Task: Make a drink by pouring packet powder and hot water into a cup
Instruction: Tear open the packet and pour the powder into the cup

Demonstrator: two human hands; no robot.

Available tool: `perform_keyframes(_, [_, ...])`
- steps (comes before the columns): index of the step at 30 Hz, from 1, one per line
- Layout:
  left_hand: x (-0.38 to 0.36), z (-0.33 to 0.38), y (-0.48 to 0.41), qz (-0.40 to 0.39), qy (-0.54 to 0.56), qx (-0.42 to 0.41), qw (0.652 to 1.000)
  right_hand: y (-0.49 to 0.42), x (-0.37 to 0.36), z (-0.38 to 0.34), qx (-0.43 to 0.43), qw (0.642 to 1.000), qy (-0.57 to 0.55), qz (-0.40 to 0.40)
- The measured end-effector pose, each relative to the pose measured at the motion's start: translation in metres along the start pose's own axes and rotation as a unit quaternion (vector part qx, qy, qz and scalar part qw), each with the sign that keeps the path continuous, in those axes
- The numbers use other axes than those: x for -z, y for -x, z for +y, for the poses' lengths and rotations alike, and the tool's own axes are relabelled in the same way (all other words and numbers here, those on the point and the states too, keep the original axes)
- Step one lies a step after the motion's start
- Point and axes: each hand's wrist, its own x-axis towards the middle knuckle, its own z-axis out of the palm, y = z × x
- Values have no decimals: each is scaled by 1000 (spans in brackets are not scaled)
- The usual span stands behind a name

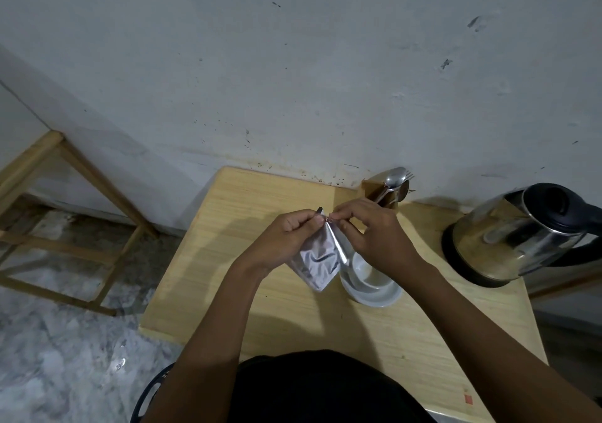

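Note:
A silver foil packet [317, 261] hangs above the wooden table [247, 292], held at its top edge by both hands. My left hand [290, 237] pinches the top left corner and my right hand [371, 230] pinches the top just beside it. The packet's lower corner points down at the table. Just right of the packet stands a white cup [366, 274] on a white saucer [374, 297], partly hidden by my right hand. A steel electric kettle [518, 233] with a black lid and handle stands at the table's right edge.
A wooden holder with a spoon and fork [392, 183] stands at the back of the table against the grey wall. A wooden frame [65, 214] stands on the marble floor to the left. A small red mark [468, 399] lies near the table's front right.

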Motion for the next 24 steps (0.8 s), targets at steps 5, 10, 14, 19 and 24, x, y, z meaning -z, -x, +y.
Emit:
perform_keyframes(5, [3, 0, 2, -24, 0, -5, 1000, -1, 2, -6, -47, 999, -24, -16])
perform_keyframes(10, [9, -10, 0, -18, -7, -41, 999, -6, 1, -8, -104, 992, -50, -47])
perform_keyframes(14, [6, -18, -1, -10, 37, -54, 998, -4, -2, -11, -98, 993, -68, -7])
perform_keyframes(19, [-1, -29, -4, 15, 124, -27, 992, 7, -23, -12, -97, 991, -57, 69])
perform_keyframes(24, [-3, -36, -7, 20, 192, -27, 981, 10, -37, -14, -108, 982, -70, 137])
